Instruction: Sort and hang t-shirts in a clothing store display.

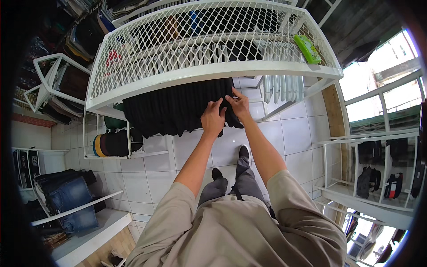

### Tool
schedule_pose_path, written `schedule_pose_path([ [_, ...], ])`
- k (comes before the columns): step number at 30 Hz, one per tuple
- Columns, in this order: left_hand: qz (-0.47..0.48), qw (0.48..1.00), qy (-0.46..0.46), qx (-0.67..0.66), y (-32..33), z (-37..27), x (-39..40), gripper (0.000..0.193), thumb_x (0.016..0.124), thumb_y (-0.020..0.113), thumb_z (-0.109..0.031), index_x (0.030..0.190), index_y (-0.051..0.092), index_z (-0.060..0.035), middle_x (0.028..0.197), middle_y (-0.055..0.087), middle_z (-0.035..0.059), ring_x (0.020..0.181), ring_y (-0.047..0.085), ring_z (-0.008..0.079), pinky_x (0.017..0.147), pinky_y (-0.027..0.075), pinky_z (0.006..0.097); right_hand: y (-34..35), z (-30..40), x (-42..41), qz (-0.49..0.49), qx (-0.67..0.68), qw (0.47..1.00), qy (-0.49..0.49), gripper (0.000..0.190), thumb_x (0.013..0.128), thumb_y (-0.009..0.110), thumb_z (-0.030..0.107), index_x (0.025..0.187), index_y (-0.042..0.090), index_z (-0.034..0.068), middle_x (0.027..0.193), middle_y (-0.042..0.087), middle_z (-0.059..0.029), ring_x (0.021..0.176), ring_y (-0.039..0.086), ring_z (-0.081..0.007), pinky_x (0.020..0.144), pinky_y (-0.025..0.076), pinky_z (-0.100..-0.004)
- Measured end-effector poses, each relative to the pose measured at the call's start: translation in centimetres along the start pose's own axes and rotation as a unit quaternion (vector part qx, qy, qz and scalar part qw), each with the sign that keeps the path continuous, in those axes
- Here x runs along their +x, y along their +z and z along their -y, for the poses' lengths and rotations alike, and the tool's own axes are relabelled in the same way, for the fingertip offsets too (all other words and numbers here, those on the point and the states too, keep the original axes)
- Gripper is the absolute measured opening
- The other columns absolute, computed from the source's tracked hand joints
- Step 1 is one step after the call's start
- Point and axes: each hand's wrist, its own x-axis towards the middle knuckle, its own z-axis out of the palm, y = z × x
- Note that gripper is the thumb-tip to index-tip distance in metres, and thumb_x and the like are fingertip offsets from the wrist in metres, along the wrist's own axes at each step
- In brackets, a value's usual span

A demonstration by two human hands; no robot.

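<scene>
A dense row of black garments [166, 106] hangs under the mesh top of a white metal rack [213, 71]. At the row's right end, my left hand [212, 116] is on the cloth, its thumb and index finger at the edge of a black garment. Beside it, my right hand [239, 105] has its fingers on the outermost black garment [230, 116]. Parts of my fingertips are hidden by the dark fabric. To the right of my right hand, several white hangers [283, 88] hang without clothes.
A green packet [307, 49] lies on the mesh top. Rolled dark cloth [113, 143] sits on a low shelf at left. Folded jeans [71, 200] rest on a rack at lower left. Bags [368, 182] stand on white shelves at right. White tiles [156, 167] cover the floor.
</scene>
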Motion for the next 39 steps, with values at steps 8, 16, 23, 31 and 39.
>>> schedule_pose_path([
  [8, 0.011, 1.0, 0.008, -0.013, 0.3, -0.3, 0.2, 0.038, 0.092, 0.073, -0.025, 0.128, 0.067, -0.0141, 0.102, 0.065, 0.0079, 0.08, 0.07, 0.0258, 0.073, 0.057, 0.0401, -0.7, -0.2, -0.5, -0.006, -0.048, 0.996, -0.079, 0.062, 0.085, 0.084, 0.014, 0.142, 0.061, 0.005, 0.085, 0.064, -0.0015, 0.072, 0.049, -0.0093, 0.07, 0.047, -0.024],
  [16, 0.079, 0.994, -0.001, -0.074, -1.0, -0.4, -0.7, 0.039, 0.09, 0.072, -0.02, 0.128, 0.067, -0.0109, 0.106, 0.067, 0.0129, 0.093, 0.07, 0.0366, 0.077, 0.057, 0.0463, -0.9, -1.3, -3.1, -0.038, -0.11, 0.989, -0.091, 0.053, 0.089, 0.077, 0.014, 0.139, 0.063, 0.006, 0.119, 0.072, -0.0192, 0.094, 0.074, -0.0224, 0.083, 0.057, -0.0323],
  [23, 0.057, 0.988, 0.011, -0.14, -5.9, -1.1, -3.5, 0.035, 0.091, 0.074, -0.016, 0.125, 0.07, -0.0089, 0.097, 0.07, 0.01, 0.075, 0.072, 0.0242, 0.072, 0.057, 0.0377, 0.1, 2.6, -8.5, -0.096, -0.263, 0.954, -0.109, 0.048, 0.088, 0.075, 0.011, 0.134, 0.065, 0.004, 0.127, 0.064, -0.017, 0.099, 0.07, -0.0274, 0.081, 0.059, -0.0368],
  [31, -0.076, 0.98, 0.041, -0.177, -18.7, -2.6, -2.4, 0.032, 0.092, 0.075, -0.013, 0.123, 0.071, -0.0063, 0.095, 0.073, 0.0116, 0.075, 0.073, 0.0221, 0.067, 0.057, 0.033, 5.3, 15.6, -15.2, -0.031, -0.066, 0.964, -0.255, 0.034, 0.093, 0.071, 0.002, 0.126, 0.069, 0.007, 0.113, 0.066, -0.0107, 0.087, 0.069, -0.015, 0.067, 0.055, -0.0249],
  [39, -0.184, 0.966, 0.101, -0.149, -29.0, -0.5, 1.5, 0.028, 0.092, 0.075, -0.014, 0.118, 0.072, -0.0044, 0.094, 0.074, 0.013, 0.076, 0.074, 0.0256, 0.069, 0.057, 0.0348, 10.7, 25.0, -13.2, 0.038, -0.001, 0.938, -0.345, 0.026, 0.094, 0.071, 0.005, 0.119, 0.072, 0.006, 0.105, 0.067, -0.0086, 0.083, 0.069, -0.0152, 0.069, 0.055, -0.0278],
])
